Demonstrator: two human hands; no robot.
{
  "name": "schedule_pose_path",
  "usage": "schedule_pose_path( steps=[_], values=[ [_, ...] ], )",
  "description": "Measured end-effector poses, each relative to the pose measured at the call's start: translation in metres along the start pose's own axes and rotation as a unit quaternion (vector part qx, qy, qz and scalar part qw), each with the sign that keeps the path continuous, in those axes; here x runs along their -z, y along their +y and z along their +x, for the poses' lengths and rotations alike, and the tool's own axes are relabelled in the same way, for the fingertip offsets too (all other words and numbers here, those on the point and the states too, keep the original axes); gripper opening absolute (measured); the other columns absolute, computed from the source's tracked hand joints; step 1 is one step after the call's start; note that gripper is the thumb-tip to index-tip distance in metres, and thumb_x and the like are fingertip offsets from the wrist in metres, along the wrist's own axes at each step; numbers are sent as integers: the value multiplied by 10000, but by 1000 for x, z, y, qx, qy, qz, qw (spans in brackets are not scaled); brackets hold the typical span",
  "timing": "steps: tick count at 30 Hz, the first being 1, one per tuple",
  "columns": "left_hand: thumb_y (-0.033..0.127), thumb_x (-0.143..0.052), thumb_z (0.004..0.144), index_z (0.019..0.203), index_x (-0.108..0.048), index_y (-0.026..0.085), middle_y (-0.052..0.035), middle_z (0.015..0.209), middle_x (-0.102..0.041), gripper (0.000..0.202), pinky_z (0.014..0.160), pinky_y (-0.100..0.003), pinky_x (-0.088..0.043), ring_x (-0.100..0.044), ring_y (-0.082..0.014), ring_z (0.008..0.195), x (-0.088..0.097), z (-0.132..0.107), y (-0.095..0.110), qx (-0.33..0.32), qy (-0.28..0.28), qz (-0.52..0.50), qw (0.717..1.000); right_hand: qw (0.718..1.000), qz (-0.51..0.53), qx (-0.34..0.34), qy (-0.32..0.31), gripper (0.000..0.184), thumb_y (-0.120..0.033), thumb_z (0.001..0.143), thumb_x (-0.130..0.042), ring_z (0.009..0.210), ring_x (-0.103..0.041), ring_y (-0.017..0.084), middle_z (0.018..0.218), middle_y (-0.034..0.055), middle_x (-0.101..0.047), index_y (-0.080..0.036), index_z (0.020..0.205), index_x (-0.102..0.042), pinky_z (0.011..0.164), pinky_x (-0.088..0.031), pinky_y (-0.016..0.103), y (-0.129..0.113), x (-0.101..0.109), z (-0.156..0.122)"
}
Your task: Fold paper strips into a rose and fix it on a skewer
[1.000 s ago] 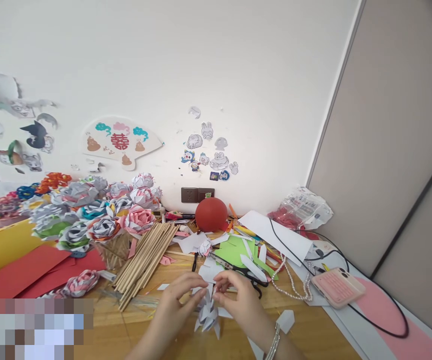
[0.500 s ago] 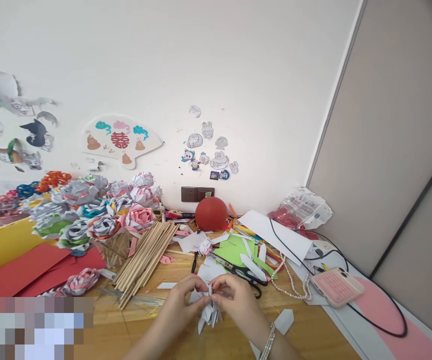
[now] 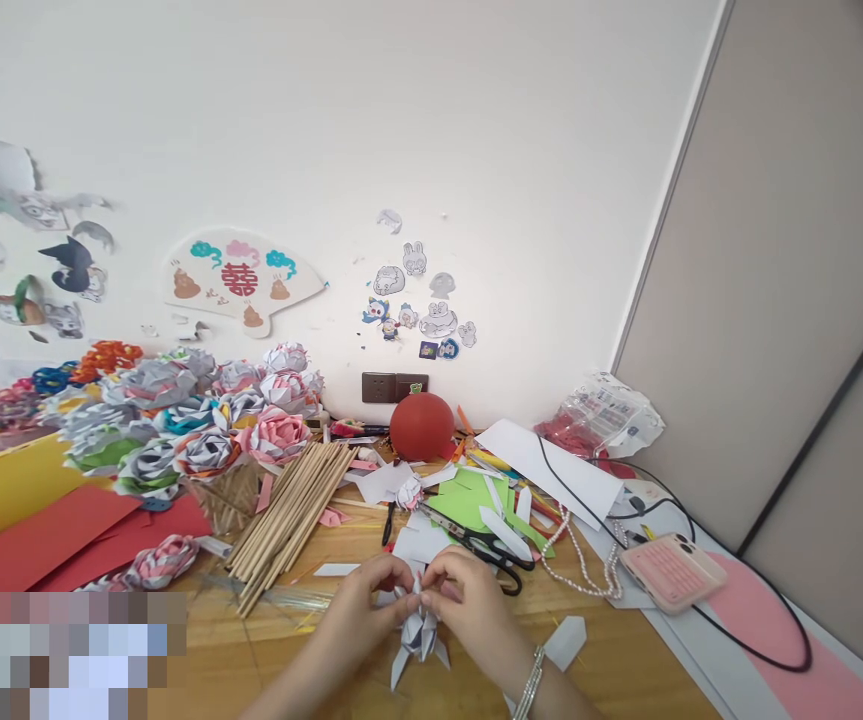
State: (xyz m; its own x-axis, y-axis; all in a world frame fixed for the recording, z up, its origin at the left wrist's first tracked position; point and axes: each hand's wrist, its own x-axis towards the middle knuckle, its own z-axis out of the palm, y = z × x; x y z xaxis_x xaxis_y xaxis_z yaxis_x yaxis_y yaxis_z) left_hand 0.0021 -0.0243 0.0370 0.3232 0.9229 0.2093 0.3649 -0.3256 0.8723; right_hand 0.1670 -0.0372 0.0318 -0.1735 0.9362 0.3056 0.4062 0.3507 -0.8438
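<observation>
Between my two hands is a folded white paper flower (image 3: 419, 637), its pointed petals hanging toward the table's front edge. My left hand (image 3: 377, 596) pinches its upper part from the left with thumb and fingertips. From the right, my right hand (image 3: 464, 597) pinches the same part, fingertips almost touching the left ones. The fingers hide the spot where the paper is gripped. Just behind the hands lie black-handled scissors (image 3: 485, 548) and a white sheet of paper (image 3: 420, 540). A pointed white paper strip (image 3: 567, 642) rests by my right wrist.
Left of the hands is a bundle of wooden sticks (image 3: 292, 520), beside many paper flowers (image 3: 206, 450) in a clear container. Red paper (image 3: 63, 535) lies far left. Behind are green paper (image 3: 472, 498) and a red balloon (image 3: 422, 427). A pink phone (image 3: 675, 572), pearl string (image 3: 581, 580) and black cable (image 3: 757, 655) lie right.
The paper flower has turned a little in my fingers, so its lower petals now spread to both sides. Both hands keep their pinch in nearly the same place.
</observation>
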Motion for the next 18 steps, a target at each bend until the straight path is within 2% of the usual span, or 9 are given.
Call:
schedule_pose_path(
  steps=[6,13,18],
  values=[
    [287,-610,697,652,-564,172,18,657,-565,132,642,-240,-408,-525,-150,657,-1,-1,-2,-9,-5,-15,1000,999,24,-24,-30,104,-118,676,-611,723,-554,160,778,6,-595,-174,761,-629,647,-427,246,4,0,0],
    [278,-594,723,687,-571,173,7,683,-563,114,667,-247,-405,-511,-158,685,0,-2,1,-45,-25,-13,999,999,11,-12,-36,83,-131,678,-634,724,-539,152,781,1,-580,-180,745,-633,640,-419,235,3,3,2],
    [270,-602,708,689,-568,181,11,691,-541,97,679,-249,-397,-494,-162,701,3,-4,7,-41,-21,7,999,999,-7,-5,-42,90,-118,693,-620,735,-538,150,784,-8,-574,-189,748,-609,653,-405,231,0,4,0]
  ],
)
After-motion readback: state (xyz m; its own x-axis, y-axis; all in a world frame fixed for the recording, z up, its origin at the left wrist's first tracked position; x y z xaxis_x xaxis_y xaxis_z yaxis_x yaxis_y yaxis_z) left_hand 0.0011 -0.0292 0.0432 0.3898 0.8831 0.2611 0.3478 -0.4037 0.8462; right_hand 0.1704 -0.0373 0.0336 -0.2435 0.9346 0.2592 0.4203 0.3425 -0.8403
